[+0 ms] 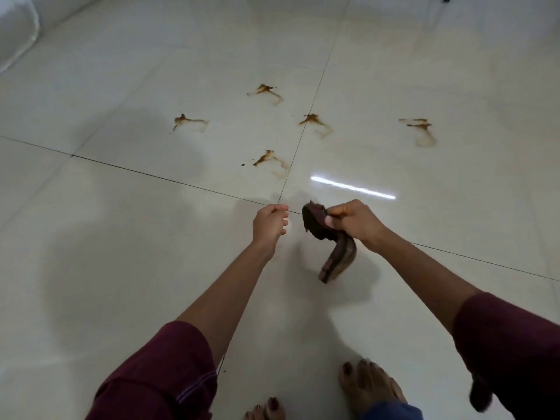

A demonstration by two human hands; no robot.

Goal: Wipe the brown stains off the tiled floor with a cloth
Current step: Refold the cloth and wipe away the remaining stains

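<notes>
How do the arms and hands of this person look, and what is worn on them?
Both arms wear dark maroon sleeves that end near the elbow. The left sleeve shows thin pale stripes near its edge, while the right sleeve looks plain. The left hand and the right hand wear no gloves. No ring, watch or bracelet is visible.

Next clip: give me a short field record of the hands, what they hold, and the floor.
surface: tiled floor, pale and glossy
right hand: grips a dark cloth that hangs above the floor
left hand: fingers curled, holding nothing
brown stains: five smears ahead of the hands, not yet wiped
bare feet: at the bottom edge
</notes>
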